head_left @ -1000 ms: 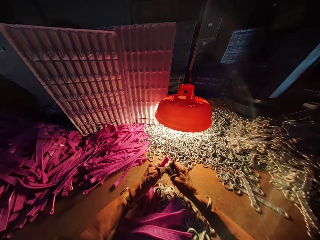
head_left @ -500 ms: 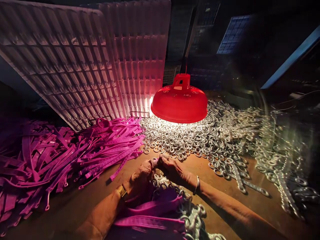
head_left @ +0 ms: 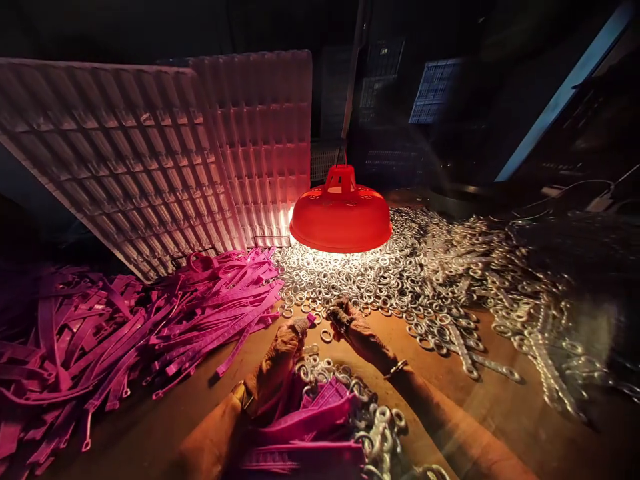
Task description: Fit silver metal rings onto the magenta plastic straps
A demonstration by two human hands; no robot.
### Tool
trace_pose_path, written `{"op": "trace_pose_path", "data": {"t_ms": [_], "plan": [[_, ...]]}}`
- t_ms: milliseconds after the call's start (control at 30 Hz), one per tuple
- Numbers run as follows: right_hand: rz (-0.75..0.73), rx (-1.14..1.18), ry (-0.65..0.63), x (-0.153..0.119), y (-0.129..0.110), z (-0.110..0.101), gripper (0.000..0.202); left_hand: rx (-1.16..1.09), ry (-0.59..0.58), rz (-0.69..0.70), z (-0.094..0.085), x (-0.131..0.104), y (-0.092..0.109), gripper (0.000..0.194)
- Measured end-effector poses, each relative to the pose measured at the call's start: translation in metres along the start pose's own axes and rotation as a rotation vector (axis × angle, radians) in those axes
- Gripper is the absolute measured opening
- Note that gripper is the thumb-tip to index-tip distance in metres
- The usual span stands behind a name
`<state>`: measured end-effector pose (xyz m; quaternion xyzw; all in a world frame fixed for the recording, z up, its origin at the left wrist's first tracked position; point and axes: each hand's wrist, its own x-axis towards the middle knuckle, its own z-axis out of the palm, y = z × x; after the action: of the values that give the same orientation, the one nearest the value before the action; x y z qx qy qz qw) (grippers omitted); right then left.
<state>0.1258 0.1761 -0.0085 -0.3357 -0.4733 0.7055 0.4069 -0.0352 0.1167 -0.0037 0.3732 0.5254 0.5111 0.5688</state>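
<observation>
My left hand (head_left: 286,347) is closed on a magenta strap, whose tip (head_left: 311,319) sticks out past the thumb and finger. My right hand (head_left: 350,323) is a short way to the right, fingers pinched together; what they hold is too small to make out. Just below those fingertips is a single metal ring (head_left: 326,335), apart from the strap's tip. Below both hands, close to me, lies a bunch of magenta straps (head_left: 320,423) with silvery rings (head_left: 383,427) at their right ends.
A large heap of magenta straps (head_left: 125,320) covers the left of the brown table (head_left: 400,347). Silvery rings and linked strips (head_left: 450,267) spread over the back and right. A red lamp (head_left: 341,217) hangs low over the rings. Ribbed translucent panels (head_left: 150,153) stand behind the straps.
My hands were together at the strap's tip; now they are apart, the right one having drawn away to the right. The strap's tip shows clearly, and the view has shifted slightly.
</observation>
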Motion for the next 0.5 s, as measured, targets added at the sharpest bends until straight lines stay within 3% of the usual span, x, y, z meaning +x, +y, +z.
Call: {"op": "trace_pose_path", "data": {"t_ms": [200,333,500], "plan": [[-0.012,-0.153,-0.064,-0.005,0.013,0.012,0.026,0.045,-0.018,0.002,0.007,-0.006,0.020,0.036],[-0.039,-0.243,0.007,-0.005,0.010,0.016,0.024,0.023,-0.017,-0.041,0.011,-0.009,0.020,0.042],[-0.143,-0.332,-0.018,-0.002,0.012,0.018,0.024,-0.114,-0.066,-0.115,0.013,-0.005,0.013,0.047]]}}
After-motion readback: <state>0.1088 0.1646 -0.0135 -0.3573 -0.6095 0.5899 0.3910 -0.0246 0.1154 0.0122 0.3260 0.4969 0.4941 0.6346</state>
